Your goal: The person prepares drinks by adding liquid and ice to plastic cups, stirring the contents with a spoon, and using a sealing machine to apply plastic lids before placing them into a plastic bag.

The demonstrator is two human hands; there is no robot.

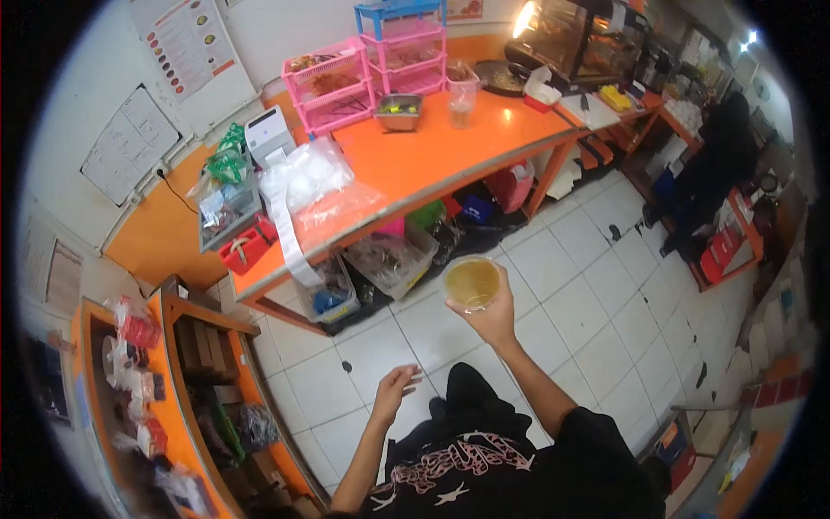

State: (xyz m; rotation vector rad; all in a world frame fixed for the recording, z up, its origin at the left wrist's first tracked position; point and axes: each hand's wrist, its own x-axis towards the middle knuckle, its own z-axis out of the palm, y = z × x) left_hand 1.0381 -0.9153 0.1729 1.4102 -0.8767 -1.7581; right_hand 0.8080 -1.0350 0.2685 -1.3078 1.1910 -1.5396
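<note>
My right hand (491, 316) holds a clear plastic cup (473, 283) of yellowish liquid, gripped around its side and seen from above over the tiled floor. Its round top looks covered, though I cannot tell whether by a lid or film. Lower and to the left, my left hand (397, 389) hangs free with fingers apart and slightly bent, holding nothing. Ahead of both hands stands a long orange table (415, 165). A clear plastic bag of white items (314, 170) and a paper strip (290, 233) lie at its left end.
Pink tiered racks (334, 84), a metal container (399, 111) and a clear plastic tub (461, 104) stand on the table. A receipt printer (269, 135) is at left. Under the table are plastic bins (395, 259). An orange shelf (172, 363) flanks my left. A person in dark clothing (716, 156) stands far right.
</note>
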